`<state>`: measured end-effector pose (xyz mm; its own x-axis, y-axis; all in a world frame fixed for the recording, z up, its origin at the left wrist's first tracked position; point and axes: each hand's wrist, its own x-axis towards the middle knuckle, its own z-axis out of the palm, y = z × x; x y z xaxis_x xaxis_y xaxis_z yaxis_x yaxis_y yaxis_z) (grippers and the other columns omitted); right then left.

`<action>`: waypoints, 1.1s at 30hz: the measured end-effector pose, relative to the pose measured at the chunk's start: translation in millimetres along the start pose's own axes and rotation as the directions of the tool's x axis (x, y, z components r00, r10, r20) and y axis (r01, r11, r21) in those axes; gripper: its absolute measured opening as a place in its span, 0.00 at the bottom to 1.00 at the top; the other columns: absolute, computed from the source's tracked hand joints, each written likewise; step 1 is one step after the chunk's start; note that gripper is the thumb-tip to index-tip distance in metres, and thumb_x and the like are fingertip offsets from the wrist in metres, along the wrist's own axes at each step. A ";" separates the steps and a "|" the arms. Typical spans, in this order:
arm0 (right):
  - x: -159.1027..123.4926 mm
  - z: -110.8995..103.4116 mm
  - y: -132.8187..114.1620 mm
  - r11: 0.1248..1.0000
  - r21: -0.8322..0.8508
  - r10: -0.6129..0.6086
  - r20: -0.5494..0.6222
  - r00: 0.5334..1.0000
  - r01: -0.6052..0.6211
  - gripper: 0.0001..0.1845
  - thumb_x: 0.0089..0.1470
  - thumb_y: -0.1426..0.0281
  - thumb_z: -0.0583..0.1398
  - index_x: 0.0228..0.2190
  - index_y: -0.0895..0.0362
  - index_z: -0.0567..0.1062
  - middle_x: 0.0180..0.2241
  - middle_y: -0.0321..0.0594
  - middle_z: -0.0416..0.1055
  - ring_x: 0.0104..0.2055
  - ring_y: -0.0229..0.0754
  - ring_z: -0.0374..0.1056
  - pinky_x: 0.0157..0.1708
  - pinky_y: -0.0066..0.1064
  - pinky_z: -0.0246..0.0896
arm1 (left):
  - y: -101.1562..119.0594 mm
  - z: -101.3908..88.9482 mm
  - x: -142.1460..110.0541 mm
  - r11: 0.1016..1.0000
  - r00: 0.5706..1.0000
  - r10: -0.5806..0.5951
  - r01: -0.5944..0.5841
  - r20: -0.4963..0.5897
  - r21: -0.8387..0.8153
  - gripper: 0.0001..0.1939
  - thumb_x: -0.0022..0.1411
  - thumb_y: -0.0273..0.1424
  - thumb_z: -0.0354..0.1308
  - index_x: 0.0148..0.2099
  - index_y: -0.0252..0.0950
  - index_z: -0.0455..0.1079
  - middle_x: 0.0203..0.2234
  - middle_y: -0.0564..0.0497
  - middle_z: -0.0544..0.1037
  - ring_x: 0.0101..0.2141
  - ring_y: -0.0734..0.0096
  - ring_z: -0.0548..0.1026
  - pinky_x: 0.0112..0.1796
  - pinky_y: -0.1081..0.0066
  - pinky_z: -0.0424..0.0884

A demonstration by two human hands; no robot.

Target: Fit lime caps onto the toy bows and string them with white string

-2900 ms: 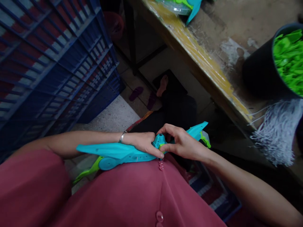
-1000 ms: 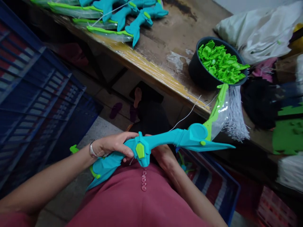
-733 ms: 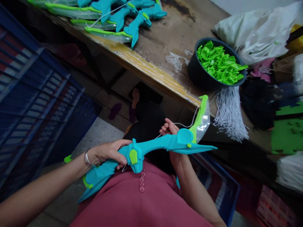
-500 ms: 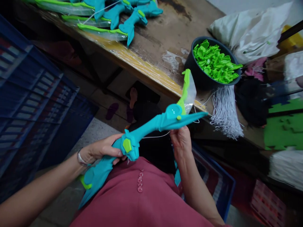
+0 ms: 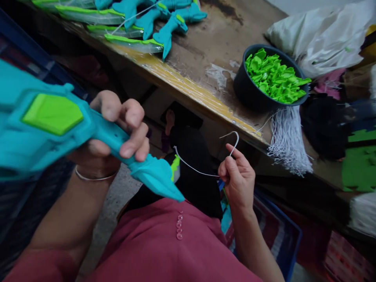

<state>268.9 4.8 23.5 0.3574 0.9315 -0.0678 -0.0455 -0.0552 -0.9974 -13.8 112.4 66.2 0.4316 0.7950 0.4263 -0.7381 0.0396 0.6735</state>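
Observation:
My left hand [image 5: 133, 117] is wrapped around the narrow part of a teal toy bow [image 5: 53, 113] with a lime-green panel. The bow is close to the camera and runs off the left edge. Its pointed end tilts down toward my shirt, and a bit of green and clear limb shows behind it. A thin white cord [image 5: 202, 172] is pinched in my right hand [image 5: 239, 178]; its free end curls above my index finger. The cord's other side stretches left to near the bow's green limb; whether it is tied there I cannot tell.
Several similar toy bows [image 5: 172, 29] lie on the worn table [image 5: 202, 47]. A dark bucket [image 5: 249, 92] of green plastic pieces stands at its edge, white cords [image 5: 289, 141] hanging below. Blue crates [image 5: 290, 250] stand at both sides. A white sack [image 5: 326, 39] lies at the back right.
My left hand has raised the bow up and left, closer to the camera. My right hand has come away from the bow's far end and now holds the cord out to the right.

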 end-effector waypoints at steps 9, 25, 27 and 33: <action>-26.2 34.9 -41.7 0.799 -0.256 -0.361 0.521 0.774 0.545 0.20 0.66 0.73 0.58 0.58 0.49 0.73 0.28 0.32 0.74 0.25 0.36 0.69 0.28 0.28 0.65 | -13.6 23.7 -54.1 0.935 0.969 -0.220 0.241 -0.109 0.259 0.20 0.55 0.35 0.73 0.48 0.43 0.71 0.40 0.49 0.80 0.37 0.58 0.83 0.44 0.47 0.80; -31.0 87.5 -7.6 0.995 -0.068 -0.006 0.715 0.699 0.078 0.11 0.67 0.62 0.59 0.45 0.54 0.76 0.41 0.41 0.79 0.42 0.41 0.75 0.41 0.32 0.71 | -20.4 31.3 -98.8 0.956 0.950 -0.134 0.199 -0.283 0.217 0.29 0.50 0.43 0.73 0.24 0.39 0.53 0.12 0.63 0.57 0.10 0.81 0.61 0.15 0.75 0.66; -23.2 101.2 -15.1 0.999 0.004 0.035 0.676 0.736 -0.051 0.14 0.67 0.60 0.59 0.47 0.53 0.78 0.44 0.41 0.80 0.46 0.43 0.76 0.47 0.36 0.71 | -23.8 31.0 -102.8 0.934 0.935 -0.236 0.294 -0.266 0.204 0.32 0.48 0.47 0.73 0.22 0.40 0.51 0.10 0.63 0.56 0.10 0.80 0.61 0.15 0.73 0.67; -17.5 134.4 -43.8 0.833 0.311 0.143 0.677 0.722 -0.457 0.10 0.60 0.61 0.65 0.39 0.54 0.81 0.35 0.38 0.82 0.37 0.39 0.79 0.41 0.33 0.76 | -30.3 38.2 -111.8 0.933 0.920 -0.267 0.321 -0.289 0.162 0.30 0.48 0.43 0.73 0.20 0.40 0.53 0.10 0.61 0.59 0.10 0.79 0.62 0.15 0.73 0.67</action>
<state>139.3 39.2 71.5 -0.3802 0.9080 -0.1761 -0.4913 -0.3596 -0.7932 -19.9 -0.8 21.2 0.4440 0.8952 0.0383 -0.4661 0.1943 0.8631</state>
